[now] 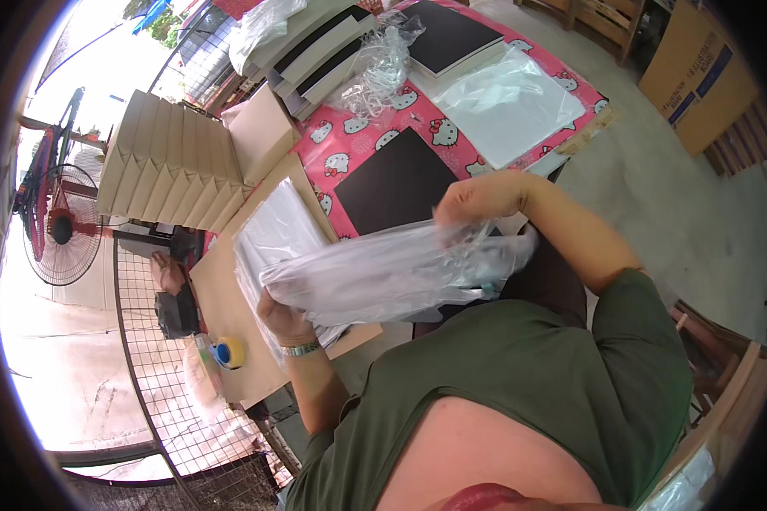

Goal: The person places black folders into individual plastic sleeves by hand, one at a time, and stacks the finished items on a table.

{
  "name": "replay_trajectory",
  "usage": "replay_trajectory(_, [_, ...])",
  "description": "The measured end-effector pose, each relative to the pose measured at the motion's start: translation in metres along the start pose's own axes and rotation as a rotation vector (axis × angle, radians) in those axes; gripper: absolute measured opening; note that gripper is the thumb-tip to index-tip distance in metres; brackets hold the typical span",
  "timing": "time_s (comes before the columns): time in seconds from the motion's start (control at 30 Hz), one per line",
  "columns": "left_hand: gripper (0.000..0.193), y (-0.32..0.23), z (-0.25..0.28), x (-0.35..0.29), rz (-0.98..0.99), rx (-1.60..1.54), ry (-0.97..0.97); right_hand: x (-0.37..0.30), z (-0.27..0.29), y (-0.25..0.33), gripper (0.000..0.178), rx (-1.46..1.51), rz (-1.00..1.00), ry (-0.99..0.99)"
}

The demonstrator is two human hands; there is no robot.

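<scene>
My left hand (283, 319) is nearer me than the black board (396, 179) and off to its left, curled round one end of a length of clear plastic (358, 277). The fingers are bent in at the plastic's edge, some of them hidden by it, and a banded bracelet (300, 349) sits on that wrist. The plastic stretches across on my side of the black board, loose and crumpled towards its right end.

My right hand (479, 198) is bent down at the wrist just to the right of the black board, over that crumpled end. Its fingers are curled in, but they are blurred, so I cannot tell whether they pinch the plastic or only touch it.

The black board lies flat on the pink patterned tabletop (423, 102). To its left is a pile of clear bags (274, 223), partly under the plastic, and farther left stands a row of brown wrapped packs (166, 166). Beyond the board to the right is a white stack (511, 111) with clear film over it. A yellow and blue tape roll (228, 352) is well to the board's left and nearer me.
</scene>
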State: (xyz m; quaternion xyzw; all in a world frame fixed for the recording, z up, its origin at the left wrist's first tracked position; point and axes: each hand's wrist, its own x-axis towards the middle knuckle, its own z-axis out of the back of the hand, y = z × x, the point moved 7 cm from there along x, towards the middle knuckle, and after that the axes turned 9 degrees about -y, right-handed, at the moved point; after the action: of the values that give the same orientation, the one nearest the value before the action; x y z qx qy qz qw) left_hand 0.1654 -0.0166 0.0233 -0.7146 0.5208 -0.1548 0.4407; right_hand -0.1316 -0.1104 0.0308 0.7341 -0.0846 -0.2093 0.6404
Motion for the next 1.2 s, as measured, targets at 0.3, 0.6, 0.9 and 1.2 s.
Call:
replay_trajectory(0.3, [0.025, 0.061, -0.015, -0.007, 0.16, 0.327, 0.123, 0.014, 0.042, 0.014, 0.017, 0.352, 0.228, -0.165])
replay_trajectory(0.6, [0.043, 0.094, 0.028, 0.037, 0.289, 0.513, 0.24, 0.046, 0.103, 0.026, 0.029, 0.714, 0.517, -0.199])
replay_trajectory(0.9, [0.028, 0.102, 0.048, 0.219, 0.254, 0.311, -0.019, 0.138, 0.196, -0.07, 0.033, 0.455, 0.098, -0.562])
replay_trajectory(1.2, [0.02, 0.132, 0.013, 0.292, -0.483, 2.05, 0.189, 0.2, 0.206, -0.096, 0.027, -1.502, -0.288, -0.738])
